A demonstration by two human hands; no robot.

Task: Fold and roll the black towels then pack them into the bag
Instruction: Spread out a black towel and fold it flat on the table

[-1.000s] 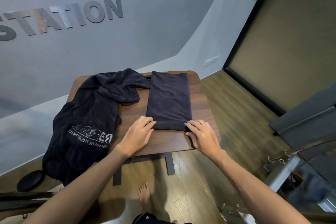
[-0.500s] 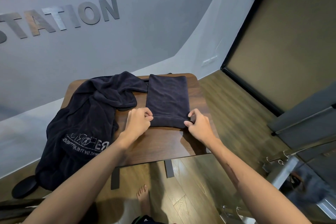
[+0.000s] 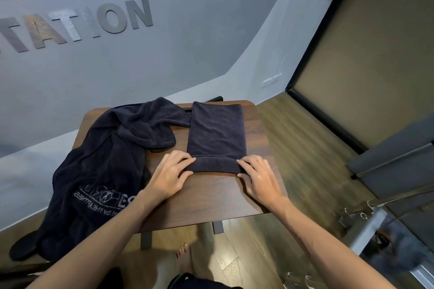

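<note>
Head view: I am starting the roll on the folded towel (image 3: 216, 134), which is lying lengthwise toward twelve o'clock on the counter (image 3: 211, 199). My left hand (image 3: 168, 175) is pinching the rolled near edge at its nine o'clock end, and my right hand (image 3: 259, 177) is pinching the three o'clock end, keeping the roll even, I judge. The unfolded towels (image 3: 98, 162) are waiting at nine o'clock, draped over the edge. No bag is showing.
</note>
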